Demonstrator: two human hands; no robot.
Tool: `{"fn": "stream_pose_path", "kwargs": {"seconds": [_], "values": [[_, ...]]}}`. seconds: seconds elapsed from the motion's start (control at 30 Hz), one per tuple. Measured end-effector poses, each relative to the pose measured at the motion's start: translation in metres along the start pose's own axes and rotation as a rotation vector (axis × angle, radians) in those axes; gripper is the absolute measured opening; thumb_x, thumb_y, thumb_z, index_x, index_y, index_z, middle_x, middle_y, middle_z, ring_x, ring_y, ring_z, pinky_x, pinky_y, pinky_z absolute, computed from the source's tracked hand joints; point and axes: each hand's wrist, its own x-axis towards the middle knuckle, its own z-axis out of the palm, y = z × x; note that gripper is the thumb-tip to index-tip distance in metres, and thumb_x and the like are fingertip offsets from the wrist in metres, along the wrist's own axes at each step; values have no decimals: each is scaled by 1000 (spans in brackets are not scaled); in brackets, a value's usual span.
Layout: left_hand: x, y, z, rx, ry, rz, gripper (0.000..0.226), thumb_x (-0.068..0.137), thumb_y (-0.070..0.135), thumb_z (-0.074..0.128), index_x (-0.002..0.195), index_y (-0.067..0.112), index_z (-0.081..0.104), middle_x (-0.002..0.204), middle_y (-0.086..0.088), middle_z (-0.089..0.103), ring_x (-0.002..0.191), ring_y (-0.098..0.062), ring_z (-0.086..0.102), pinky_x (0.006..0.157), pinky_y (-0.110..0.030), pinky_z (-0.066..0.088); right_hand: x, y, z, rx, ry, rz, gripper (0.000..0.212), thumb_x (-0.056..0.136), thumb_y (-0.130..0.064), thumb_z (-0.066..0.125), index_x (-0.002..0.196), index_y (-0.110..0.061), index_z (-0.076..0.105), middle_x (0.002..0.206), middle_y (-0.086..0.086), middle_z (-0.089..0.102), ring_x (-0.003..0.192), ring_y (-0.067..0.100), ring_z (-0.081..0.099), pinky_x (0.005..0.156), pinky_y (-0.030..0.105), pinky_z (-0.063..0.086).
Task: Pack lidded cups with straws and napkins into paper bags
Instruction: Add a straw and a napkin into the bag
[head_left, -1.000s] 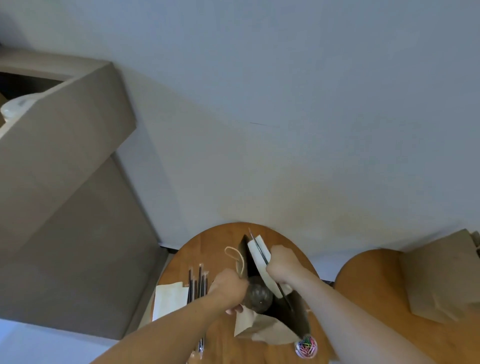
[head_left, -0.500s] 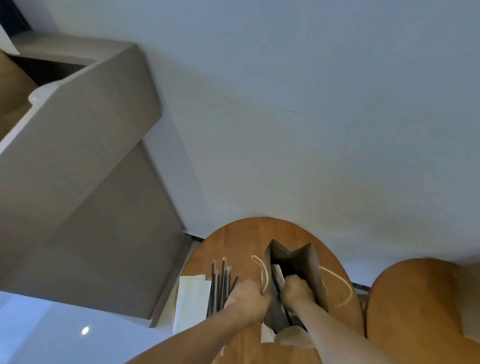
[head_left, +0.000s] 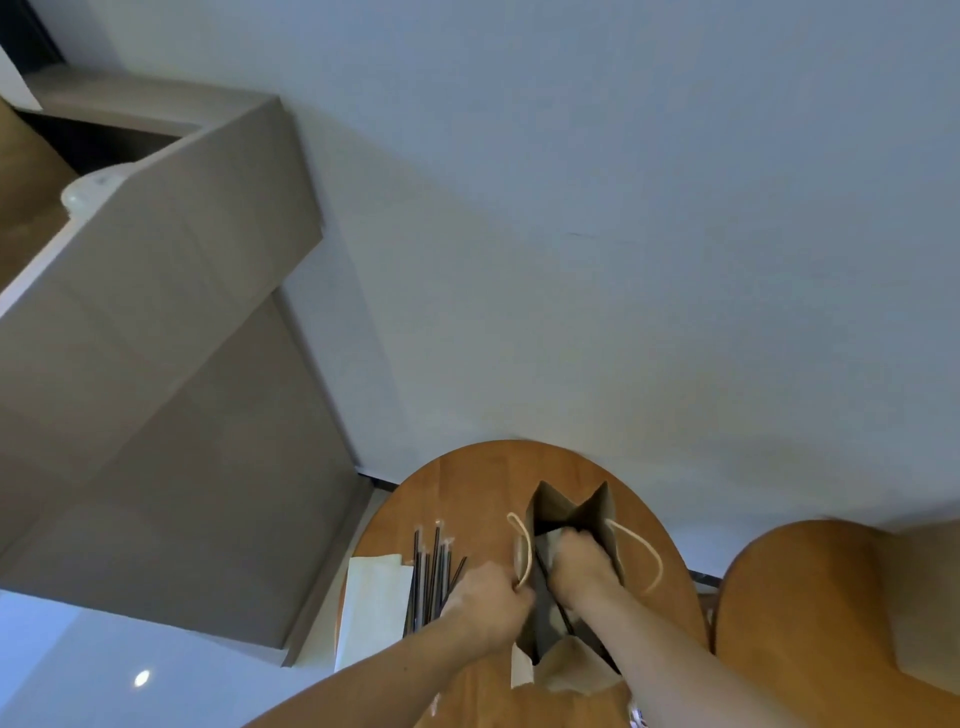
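Observation:
A brown paper bag (head_left: 597, 512) stands open on the round wooden table (head_left: 467, 483). My left hand (head_left: 491, 600) grips the bag's left rim by its rope handle (head_left: 521, 551). My right hand (head_left: 579, 569) reaches down into the bag's mouth with its fingers curled. It holds a thin dark straw (head_left: 560, 613) that runs under the wrist, and a pale napkin edge (head_left: 548, 540) shows beside the fingers. The fingertips and whatever else lies inside the bag are hidden.
Several dark wrapped straws (head_left: 431, 577) and a stack of white napkins (head_left: 371, 603) lie left of the bag. A flat brown bag (head_left: 569, 667) lies near me. A second round table (head_left: 831, 597) is at the right, and a grey cabinet (head_left: 156, 364) at the left.
The bag has been stood upright and opened wider. My right hand has gone deeper into it with the napkin and straw, while my left hand keeps hold of the left rim.

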Motion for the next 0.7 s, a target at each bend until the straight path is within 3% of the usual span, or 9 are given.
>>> {"fn": "stream_pose_path", "kwargs": {"seconds": [0.13,0.2,0.3,0.37,0.47,0.53,0.6,0.63,0.7], "values": [[0,5,-2,-39,-34,25,24,93,26,52,75,14,63,67,-5,61,59,-16,60,58,-26,52,-26,-18,-53,-100,78,-149,22,93,-8,51,112,-8,61,120,13,53,102,29,58,75,33,46],[-1,8,-3,-84,-54,22,21,92,25,53,78,11,61,67,-7,59,58,-19,58,57,-30,50,-38,-21,-80,-117,174,-223,16,94,-9,50,106,-8,60,115,11,54,96,27,58,70,33,43],[-3,15,-6,-114,-79,-8,17,90,25,54,76,15,56,66,-2,54,61,-17,55,57,-28,47,-49,-9,-110,-85,331,-272,20,99,-23,47,107,-10,59,109,9,56,93,26,55,69,32,41],[-3,18,-5,-119,-95,12,14,88,26,56,79,16,56,69,-2,54,64,-18,55,60,-28,47,-49,10,-119,19,348,-216,30,101,-36,41,104,-12,59,102,7,60,98,29,59,72,33,43],[-7,19,-1,-163,-142,20,11,84,30,62,88,20,60,77,1,59,70,-15,59,60,-25,48,-43,44,-104,452,166,-38,45,104,-50,33,97,-13,58,95,6,60,109,33,60,82,34,45],[-10,17,4,-197,-185,16,27,79,33,65,102,20,60,89,0,62,80,-15,61,65,-26,50,-43,60,-79,789,-18,122,60,101,-58,33,132,-11,53,130,10,56,122,30,53,102,40,42],[-10,16,12,-196,-200,27,53,73,37,68,121,21,55,112,-1,63,101,-18,62,83,-30,53,-46,66,-53,878,-150,203,72,99,-62,32,149,-10,37,147,12,46,126,31,49,110,48,39],[-11,16,16,-189,-197,42,61,70,39,69,126,24,52,119,1,62,107,-18,61,91,-31,53,-47,66,-42,878,-188,214,72,99,-63,32,149,-11,37,145,13,48,127,32,50,109,50,39],[-13,19,25,-191,-191,74,65,69,41,73,129,29,49,116,8,63,104,-12,61,92,-30,53,-50,60,-29,897,-226,192,68,98,-63,33,142,-12,45,131,13,58,118,34,57,104,51,45]]}}
